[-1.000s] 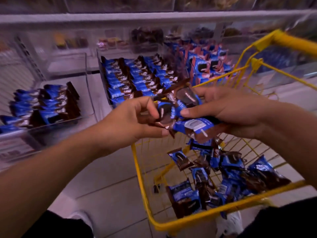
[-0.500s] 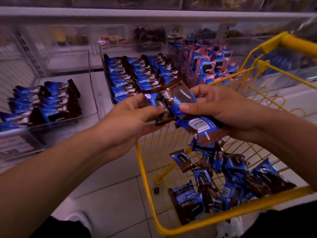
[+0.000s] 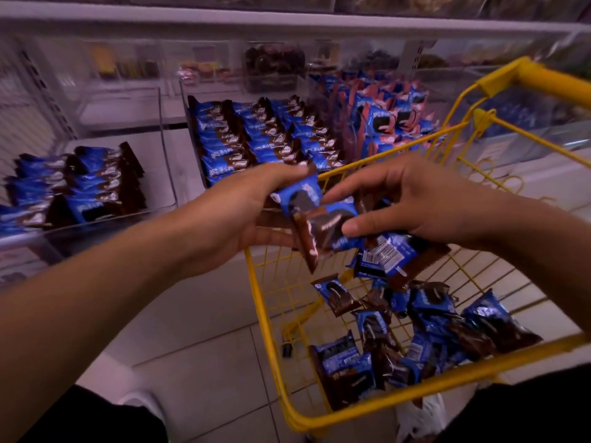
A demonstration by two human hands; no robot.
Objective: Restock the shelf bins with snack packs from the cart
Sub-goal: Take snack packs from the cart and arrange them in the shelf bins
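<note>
Packs (image 3: 323,219) in both hands (over cart (image 3: 271,314))

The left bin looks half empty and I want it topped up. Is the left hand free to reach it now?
Probably not yet: the left hand grips a snack pack over the cart. The path to the left bin looks open.

Yellow wire cart (image 3: 275,318). Blue-and-brown snack packs (image 3: 396,356) inside, each printed with a dark cookie. Same blue and brown in the middle bin packs (image 3: 256,139); blue with pink in the right bin packs (image 3: 383,119). White barcode panel on the held pack (image 3: 385,254). Pale grey floor tiles (image 3: 198,362).
</note>
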